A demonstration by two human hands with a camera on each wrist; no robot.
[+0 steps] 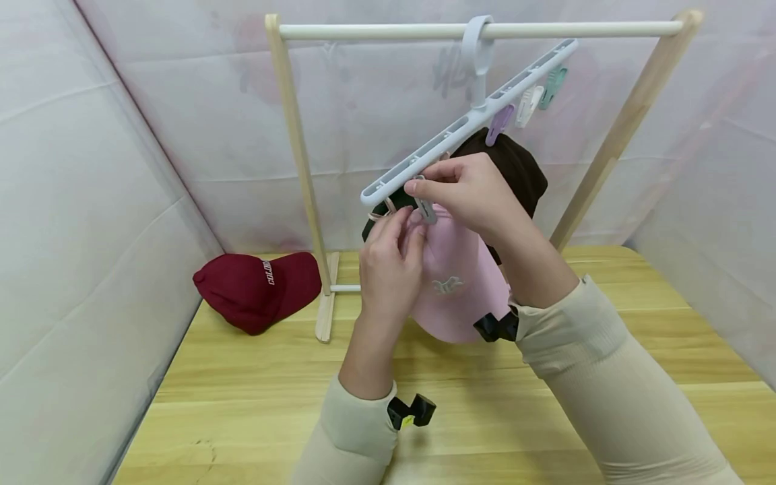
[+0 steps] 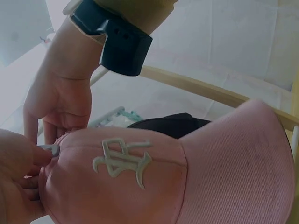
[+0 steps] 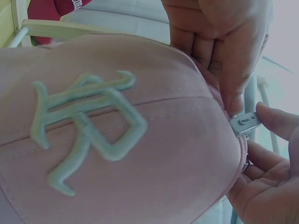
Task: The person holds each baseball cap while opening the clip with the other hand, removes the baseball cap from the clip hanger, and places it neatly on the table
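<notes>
The pink cap (image 1: 456, 283) hangs just under the low end of the tilted clip hanger (image 1: 467, 121), between both hands and in front of the wooden rack (image 1: 297, 155). The left hand (image 1: 391, 259) pinches the cap's upper edge from below, its fingers curled on the fabric, while the right hand (image 1: 469, 188) comes from above and squeezes a small grey clip (image 1: 424, 205) at that same edge between thumb and fingertips. The cap is soft ribbed cloth with a raised pale emblem (image 3: 84, 126) stitched on its front panel and a rounded brim that points down toward the table (image 1: 636, 350). The hanger is a pale plastic bar with slotted holes; its ring hooks over the white rail (image 1: 376, 31), and lilac, white and green clips (image 1: 527, 101) dangle along the higher end. A dark brown cap (image 1: 515, 168) hangs right behind the pink one, mostly covered by the right hand and wrist. A dark red cap (image 1: 257, 289) lies on the light wooden table beside the rack's left post, well apart from the hands. Pale cloth walls close the scene in.
</notes>
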